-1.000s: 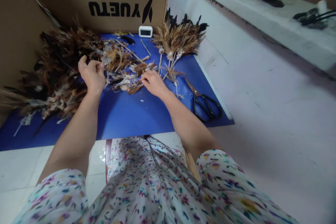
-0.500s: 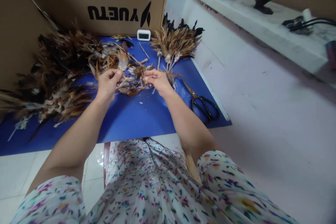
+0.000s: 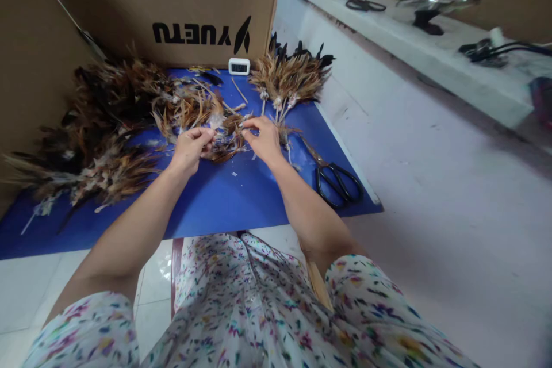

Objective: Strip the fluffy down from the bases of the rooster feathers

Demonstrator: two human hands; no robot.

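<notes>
My left hand (image 3: 192, 149) is closed in a pinch on a feather (image 3: 217, 121), whose pale fluffy part sticks up beyond the fingertips. Just to the right, my right hand (image 3: 264, 139) has its thumb and fingers brought together beside the loose brown feathers (image 3: 224, 153). Whatever lies between those right fingertips is too small to make out. Both hands are above the middle of the blue board (image 3: 241, 201), a short gap apart. A loose heap of brown and white feathers (image 3: 185, 106) lies beyond the left hand.
Black-handled scissors (image 3: 338, 184) lie at the right edge. Behind them rest feather bunches on sticks (image 3: 293, 77). A small white digital clock (image 3: 239, 66) stands before a cardboard box (image 3: 190, 0). Dark feather bunches (image 3: 103, 109) pile up at left. A white ledge (image 3: 414, 40) runs along the right wall.
My left hand has moved right, toward my right hand, carrying the pale feather. My right hand has shifted slightly farther away from me. The camera view has tilted a little upward.
</notes>
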